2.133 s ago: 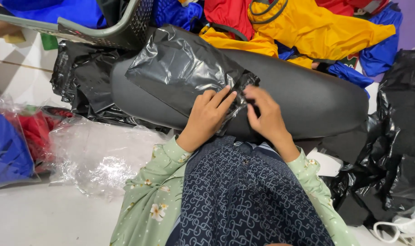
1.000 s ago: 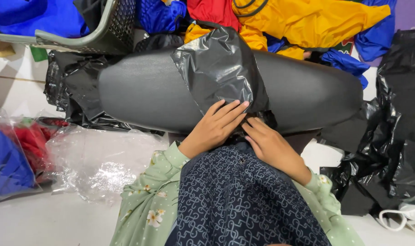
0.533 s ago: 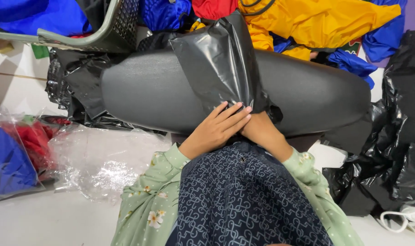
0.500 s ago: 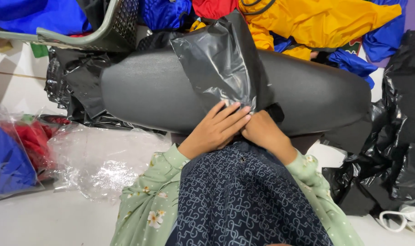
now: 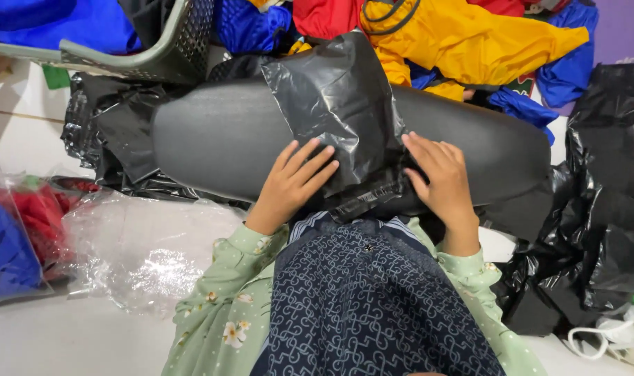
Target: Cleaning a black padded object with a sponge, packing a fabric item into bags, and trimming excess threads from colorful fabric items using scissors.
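Both hands — left [image 5: 292,182] & right [image 5: 439,182] — open, flat on crinkly glossy black plastic bag [image 5: 338,111] atop smooth seat [image 5: 212,136].

Glossy black plastic over a matt black cushion

The black parcel bag [image 5: 338,104] is thin, crinkled plastic film with a glossy sheen; the long black cushion [image 5: 219,136] under it looks matt and finely grained, like faux leather. The clear bags [image 5: 146,247] are shiny, wrinkled plastic. The yellow garment [image 5: 470,42] is smooth cloth, the sleeves [image 5: 219,313] soft matt floral cloth, the grey basket [image 5: 157,56] matt perforated plastic.
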